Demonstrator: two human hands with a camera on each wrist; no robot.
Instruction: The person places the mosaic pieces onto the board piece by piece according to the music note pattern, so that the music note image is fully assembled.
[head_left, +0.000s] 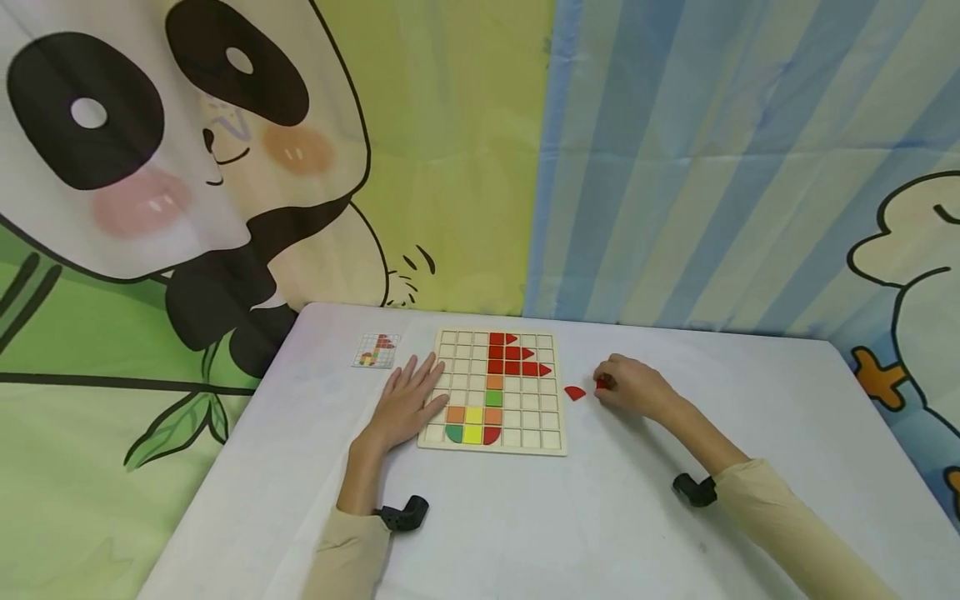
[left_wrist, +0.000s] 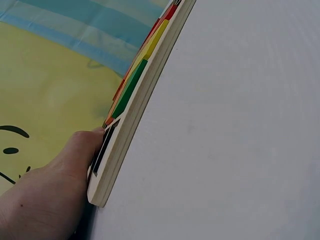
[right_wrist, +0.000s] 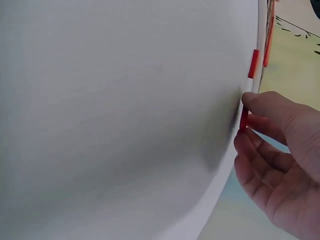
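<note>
A wooden grid board (head_left: 530,419) lies flat on the table. Red square and pointed pieces (head_left: 513,353) form rows at its upper right; orange, green and yellow pieces (head_left: 474,423) run down to its lower left. My left hand (head_left: 402,406) rests along the board's left side with fingers extended, the thumb reaching over the edge. To the right of the board, my right hand (head_left: 636,388) pinches a small red piece (right_wrist: 244,118) between thumb and fingertips, low over the table. Between that hand and the board lies a loose red quarter-round piece (head_left: 574,392).
A small pattern card (head_left: 376,351) with a similar coloured figure lies left of the board. The white table (head_left: 540,525) backs onto a printed curtain (head_left: 465,158). Black wrist devices (head_left: 403,514) are strapped near both sleeves.
</note>
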